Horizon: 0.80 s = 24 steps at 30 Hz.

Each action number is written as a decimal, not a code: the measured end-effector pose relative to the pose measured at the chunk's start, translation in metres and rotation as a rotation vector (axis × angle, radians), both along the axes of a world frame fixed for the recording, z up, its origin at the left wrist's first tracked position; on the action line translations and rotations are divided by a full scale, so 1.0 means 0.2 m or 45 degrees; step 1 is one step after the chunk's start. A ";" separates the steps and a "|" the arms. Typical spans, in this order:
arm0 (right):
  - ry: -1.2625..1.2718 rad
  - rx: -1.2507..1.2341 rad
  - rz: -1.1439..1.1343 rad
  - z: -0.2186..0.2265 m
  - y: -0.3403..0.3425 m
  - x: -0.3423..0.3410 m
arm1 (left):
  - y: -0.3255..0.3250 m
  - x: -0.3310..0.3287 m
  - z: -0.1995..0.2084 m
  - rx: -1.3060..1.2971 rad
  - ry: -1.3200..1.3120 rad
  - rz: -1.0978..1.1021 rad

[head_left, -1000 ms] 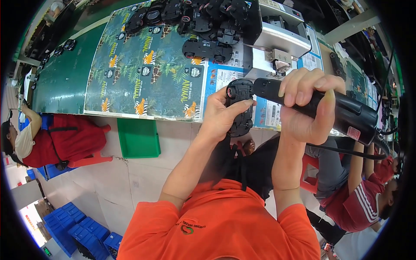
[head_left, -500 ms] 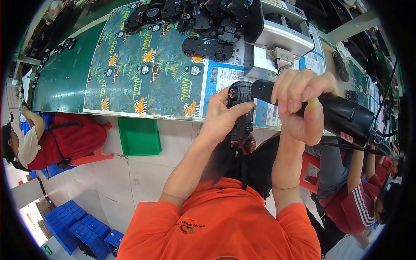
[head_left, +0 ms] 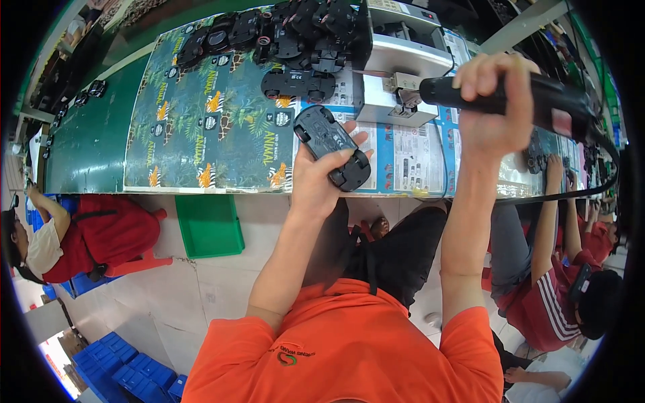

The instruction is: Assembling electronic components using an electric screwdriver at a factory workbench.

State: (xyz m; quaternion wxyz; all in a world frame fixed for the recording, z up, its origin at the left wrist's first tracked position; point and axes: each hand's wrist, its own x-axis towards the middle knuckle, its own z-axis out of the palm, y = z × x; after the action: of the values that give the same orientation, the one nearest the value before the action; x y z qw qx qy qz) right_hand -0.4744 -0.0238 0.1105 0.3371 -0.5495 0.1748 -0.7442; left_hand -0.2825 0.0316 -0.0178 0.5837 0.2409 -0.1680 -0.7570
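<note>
Surface (head_left: 101, 144), green, long, partly covered by a printed sheet (head_left: 235, 144) with leaf and animal patterns.

Co-worker in red (head_left: 114, 225), seated at the far left; co-worker in a striped maroon shirt (head_left: 537, 302), seated at the right.

Blue crates (head_left: 131, 366), grouped on the floor at lower left.

Machine (head_left: 406, 54), silver, box-shaped, at the back of the surface; a lower metal block (head_left: 383, 101) stands at its front.

Heap of black toy cars (head_left: 302, 30), piled on the surface to the left of the machine.

Green tray (head_left: 208, 228), shallow, on the floor below the surface's front edge.

Handheld tool (head_left: 547, 101), black, thick-bodied, a cable curving down from its rear. Held in the air by the right hand (head_left: 497, 101), that grip being closed around its body; nose directed left, near the metal block (whether the two touch cannot be told).

Left hand (head_left: 316, 178), its grip closed on one black toy car (head_left: 326, 131), thumb across the underside, some fingertips showing past the far edge. The car is tilted, above the front edge of the surface, underside to the viewer, well apart from the tool's nose.

Single loose car (head_left: 295, 85), black, flat on the surface just in front of the heap, underside up.
</note>
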 end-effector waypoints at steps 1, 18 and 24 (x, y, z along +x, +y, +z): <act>-0.030 -0.024 -0.064 -0.01 -0.02 0.02 | 0.00 -0.01 0.00 -0.019 -0.028 0.002; -0.003 0.236 0.361 -0.06 0.33 0.13 | -0.04 -0.04 -0.04 0.023 0.016 0.025; 0.049 0.258 0.361 -0.16 0.37 0.21 | -0.04 -0.02 -0.03 0.058 -0.011 -0.002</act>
State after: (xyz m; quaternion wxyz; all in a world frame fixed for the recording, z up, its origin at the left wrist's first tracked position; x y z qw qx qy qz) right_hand -0.4332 0.0503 0.0782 0.4888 -0.5460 0.1761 -0.6573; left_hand -0.2875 0.0234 -0.0240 0.5766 0.2573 -0.1534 -0.7601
